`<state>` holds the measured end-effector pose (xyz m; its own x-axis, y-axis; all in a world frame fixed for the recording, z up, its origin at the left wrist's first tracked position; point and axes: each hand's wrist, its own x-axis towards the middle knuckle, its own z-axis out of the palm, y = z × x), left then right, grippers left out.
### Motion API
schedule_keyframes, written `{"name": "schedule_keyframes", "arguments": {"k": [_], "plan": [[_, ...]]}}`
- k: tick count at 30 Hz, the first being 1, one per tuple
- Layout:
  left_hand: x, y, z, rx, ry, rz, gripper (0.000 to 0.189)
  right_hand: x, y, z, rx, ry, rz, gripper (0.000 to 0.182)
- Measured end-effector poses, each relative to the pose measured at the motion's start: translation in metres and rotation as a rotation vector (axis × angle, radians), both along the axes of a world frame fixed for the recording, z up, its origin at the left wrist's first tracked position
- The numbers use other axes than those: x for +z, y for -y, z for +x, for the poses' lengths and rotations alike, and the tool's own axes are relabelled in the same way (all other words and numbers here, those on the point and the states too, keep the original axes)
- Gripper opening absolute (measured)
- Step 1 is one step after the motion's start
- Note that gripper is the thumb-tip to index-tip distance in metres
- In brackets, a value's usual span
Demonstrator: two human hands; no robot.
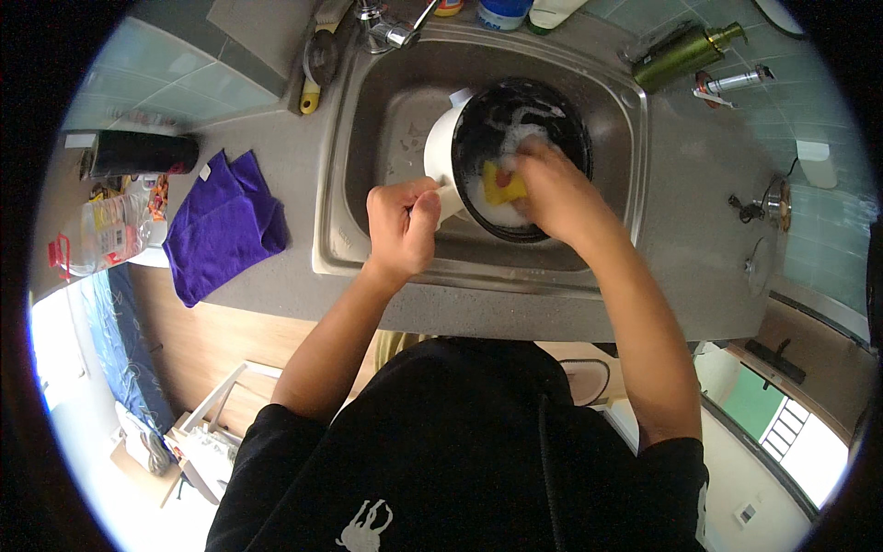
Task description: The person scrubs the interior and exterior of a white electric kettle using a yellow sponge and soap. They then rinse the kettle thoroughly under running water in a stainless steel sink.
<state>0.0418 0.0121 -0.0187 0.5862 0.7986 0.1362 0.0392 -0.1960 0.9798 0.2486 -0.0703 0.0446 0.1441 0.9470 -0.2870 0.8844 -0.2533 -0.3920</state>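
Observation:
Over a stainless steel sink, a pot with a white outside and a dark inside is tilted so that its opening faces right. My left hand grips its pale handle. Inside the pot, my right hand holds a yellow sponge against the dark inner wall. White suds spread around the fingers and below the sponge. Motion blurs the right hand, and some of its fingertips are hidden.
A chrome faucet stands behind the sink. Left of it are a yellow-handled brush and a purple cloth on the counter. A plastic bottle lies farther left. A green pump bottle stands at the right back.

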Motion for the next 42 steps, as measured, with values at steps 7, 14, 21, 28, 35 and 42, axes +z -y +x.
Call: {"name": "schedule_keyframes", "arguments": {"k": [7,14,21,28,35,42], "plan": [[0.006,-0.003,-0.007,0.023,-0.037,0.038,0.039,-0.016,-0.012,0.005,-0.114,-0.528,-0.027,0.047],[0.001,-0.006,-0.011,0.067,-0.074,-0.026,0.039,-0.019,-0.014,0.026,-0.406,-1.06,-0.067,0.036],[0.005,0.0,-0.005,0.146,-0.114,-0.114,0.039,-0.03,-0.042,0.025,-0.54,-0.582,0.107,0.04],[0.009,-0.002,-0.003,0.162,-0.091,-0.116,0.037,-0.026,-0.061,-0.006,-0.169,0.037,0.203,0.033],[0.017,-0.008,-0.001,0.088,-0.043,-0.363,0.053,-0.006,-0.061,-0.007,-0.284,0.008,0.319,0.043],[-0.002,-0.014,0.009,-0.214,0.134,-0.598,0.095,0.021,-0.036,-0.02,-0.397,-0.442,0.533,0.042]]}}
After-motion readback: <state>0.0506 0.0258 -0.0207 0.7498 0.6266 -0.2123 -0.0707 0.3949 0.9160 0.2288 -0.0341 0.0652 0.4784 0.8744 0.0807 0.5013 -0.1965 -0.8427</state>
